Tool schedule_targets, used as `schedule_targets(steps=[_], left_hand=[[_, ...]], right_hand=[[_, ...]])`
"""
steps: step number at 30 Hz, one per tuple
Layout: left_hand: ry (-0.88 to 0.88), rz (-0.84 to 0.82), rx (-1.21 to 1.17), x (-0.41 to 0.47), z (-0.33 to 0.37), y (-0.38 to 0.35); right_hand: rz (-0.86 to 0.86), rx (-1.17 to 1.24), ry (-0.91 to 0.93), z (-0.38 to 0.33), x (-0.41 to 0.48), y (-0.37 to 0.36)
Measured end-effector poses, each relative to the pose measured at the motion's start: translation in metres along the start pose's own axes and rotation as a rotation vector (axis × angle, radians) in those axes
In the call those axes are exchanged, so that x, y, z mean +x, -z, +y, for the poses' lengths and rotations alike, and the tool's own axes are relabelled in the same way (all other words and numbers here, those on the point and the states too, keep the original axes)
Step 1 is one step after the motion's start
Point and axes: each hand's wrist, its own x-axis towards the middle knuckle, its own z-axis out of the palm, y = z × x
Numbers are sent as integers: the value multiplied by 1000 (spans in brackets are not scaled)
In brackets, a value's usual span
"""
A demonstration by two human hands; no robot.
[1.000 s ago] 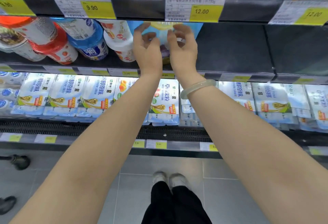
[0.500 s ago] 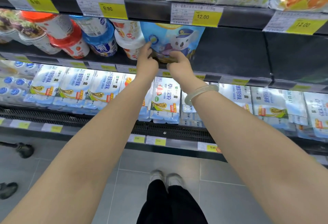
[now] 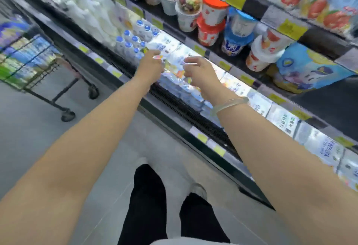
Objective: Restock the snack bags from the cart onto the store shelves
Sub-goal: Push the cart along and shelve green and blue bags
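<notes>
A: Your left hand [image 3: 152, 65] and right hand [image 3: 196, 70] hover empty, apart, before the lit milk shelf [image 3: 201, 138].
B: It's blurred, but your fingers look loosely curled. The blue snack bag [image 3: 302, 70] stands near the cup shelf's [image 3: 247, 80] front edge.

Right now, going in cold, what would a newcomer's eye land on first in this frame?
Two bare arms stretch up the middle, with the left grip and right grip loosely open and empty before the lit lower shelf. At right on the middle shelf sits a bright blue snack bag, with red-lidded tubs further left. The wire cart of packs stands at the left edge.
</notes>
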Motion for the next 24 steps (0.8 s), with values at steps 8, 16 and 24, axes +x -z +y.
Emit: schedule_targets(steps=[8,16,24], left_hand=[[83,250,-110,14,-62,239],[150,415,-177,62,-119,411],[298,550,-237,146,-160,527]], right_hand=[[-276,-53,47,-93,25,-239],[-472,7,-70,-147,61,-430],[-500,-23,-139,-171,164,-555]])
